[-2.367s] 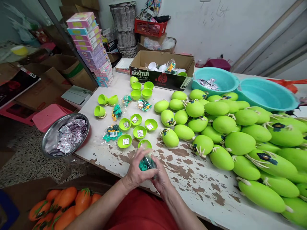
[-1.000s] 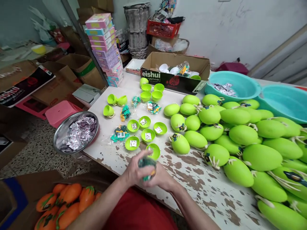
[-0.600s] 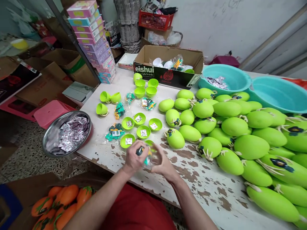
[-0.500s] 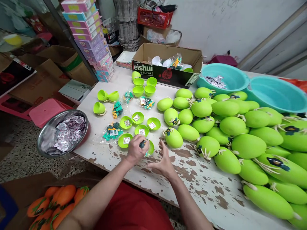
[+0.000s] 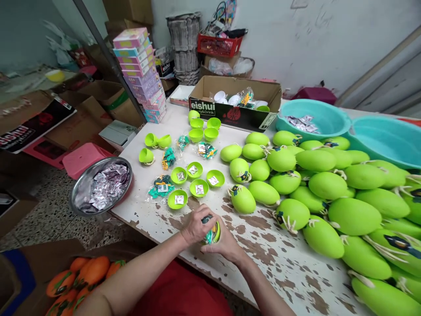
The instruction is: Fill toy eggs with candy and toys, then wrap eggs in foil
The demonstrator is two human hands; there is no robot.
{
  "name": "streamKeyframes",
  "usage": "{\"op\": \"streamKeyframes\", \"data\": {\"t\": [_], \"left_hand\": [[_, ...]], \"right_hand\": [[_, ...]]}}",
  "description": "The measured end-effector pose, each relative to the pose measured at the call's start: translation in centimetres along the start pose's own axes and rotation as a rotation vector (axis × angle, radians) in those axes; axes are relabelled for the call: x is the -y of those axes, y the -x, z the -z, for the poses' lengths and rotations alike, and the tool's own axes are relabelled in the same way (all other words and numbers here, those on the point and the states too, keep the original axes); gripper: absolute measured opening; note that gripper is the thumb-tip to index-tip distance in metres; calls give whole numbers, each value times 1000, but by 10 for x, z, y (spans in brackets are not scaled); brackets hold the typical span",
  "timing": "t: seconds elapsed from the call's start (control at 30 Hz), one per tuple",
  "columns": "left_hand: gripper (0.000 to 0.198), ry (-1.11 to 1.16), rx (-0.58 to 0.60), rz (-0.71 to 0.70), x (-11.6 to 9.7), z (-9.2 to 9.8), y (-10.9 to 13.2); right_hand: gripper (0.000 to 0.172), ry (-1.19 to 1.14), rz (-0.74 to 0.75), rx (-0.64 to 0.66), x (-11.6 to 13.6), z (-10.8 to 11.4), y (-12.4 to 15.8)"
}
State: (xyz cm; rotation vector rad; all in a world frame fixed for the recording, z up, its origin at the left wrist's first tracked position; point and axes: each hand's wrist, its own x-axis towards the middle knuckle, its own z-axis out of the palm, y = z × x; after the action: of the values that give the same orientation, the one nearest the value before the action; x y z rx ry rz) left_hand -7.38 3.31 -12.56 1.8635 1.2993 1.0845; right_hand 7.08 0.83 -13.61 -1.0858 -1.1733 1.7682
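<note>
My left hand [image 5: 196, 224] is closed on a clear bag of green, yellow and dark plastic pieces [image 5: 209, 236]. The bag sits at the mouth of a lime green half shell [image 5: 217, 232], which my right hand [image 5: 227, 242] grips from the right side. Most of this shell is hidden by my fingers. Just beyond my hands stand several green half shells, each with a small square sachet inside, such as the nearest green cup [image 5: 169, 202]. Left of them lies another bag of plastic pieces [image 5: 161, 188].
Many green egg-shaped shells [image 5: 355, 216] tied with cord cover the table's right side. A steel bowl of sachets [image 5: 129, 189] stands at the left edge. Behind are a carton [image 5: 230, 115], turquoise basins [image 5: 347, 118] and stacked boxes [image 5: 144, 83]. Orange shells [image 5: 94, 270] lie lower left.
My right hand has gone from spread and bare to gripping the green half shell. Both hands have come together nearer the table's front edge, with the bag at the shell's mouth. The view has shifted.
</note>
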Motion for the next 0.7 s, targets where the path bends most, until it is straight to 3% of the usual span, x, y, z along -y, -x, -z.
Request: {"op": "streamKeyframes", "data": {"t": [0.17,0.27,0.4,0.57,0.7], "left_hand": [[21,-71,-22,-157,-17,7,-10],[16,-58,-11,-93,-37,19,-19],[67,-76,83,9,-55,43,-19],[41,44,143,-92,-47,63,-20],[37,73,121,-229,-43,73,-35]], "right_hand": [[76,40,0,76,21,2,-2],[69,67,59,13,34,2,-5],[84,-7,98,-59,56,2,-6],[81,99,78,96,82,-3,-7],[98,68,81,149,95,-5,-13]]}}
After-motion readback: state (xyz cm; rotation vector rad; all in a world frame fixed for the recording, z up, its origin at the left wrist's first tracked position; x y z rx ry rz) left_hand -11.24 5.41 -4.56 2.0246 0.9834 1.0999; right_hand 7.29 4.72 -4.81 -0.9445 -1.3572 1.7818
